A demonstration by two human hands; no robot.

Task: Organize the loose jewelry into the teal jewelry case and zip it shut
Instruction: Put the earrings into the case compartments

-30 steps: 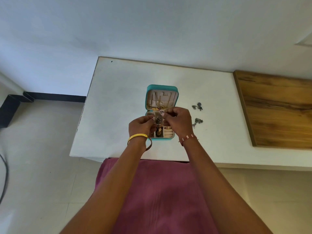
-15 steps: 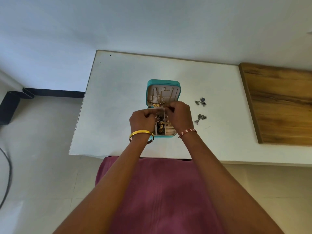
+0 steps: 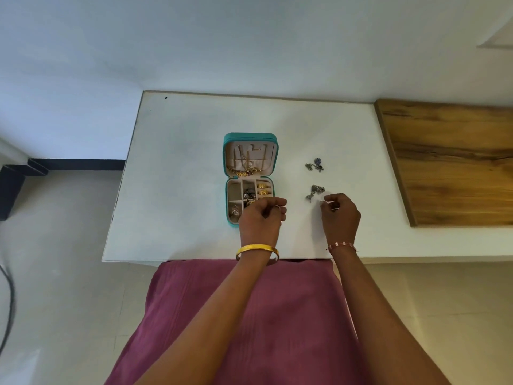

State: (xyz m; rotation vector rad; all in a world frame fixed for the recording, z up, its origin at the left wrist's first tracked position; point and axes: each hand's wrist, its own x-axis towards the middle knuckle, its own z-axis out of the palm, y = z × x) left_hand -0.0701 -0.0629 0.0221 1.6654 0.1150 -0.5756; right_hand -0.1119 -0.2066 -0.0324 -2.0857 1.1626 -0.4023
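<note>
The teal jewelry case (image 3: 225,162) lies open on the white table (image 3: 180,151). Gold chains hang in its lid, and rings and dark pieces fill the base compartments. My left hand (image 3: 262,219) hovers over the near right corner of the base, fingers loosely curled, holding nothing that I can see. My right hand (image 3: 340,215) is to the right of the case. Its bent thumb and forefinger sit just beside a loose silver piece (image 3: 313,191) without touching it. A second loose silver and blue piece (image 3: 315,164) lies farther back.
A wooden board (image 3: 455,162) covers the table's right part. The table's near edge runs just behind my wrists, with my maroon-clad lap (image 3: 249,315) below it. A dark cable (image 3: 8,301) lies on the floor at the left.
Both hands were together over the case base, handling a small piece. Now they have parted: the right hand moved right toward the loose silver piece, the left drew back to the case's near corner.
</note>
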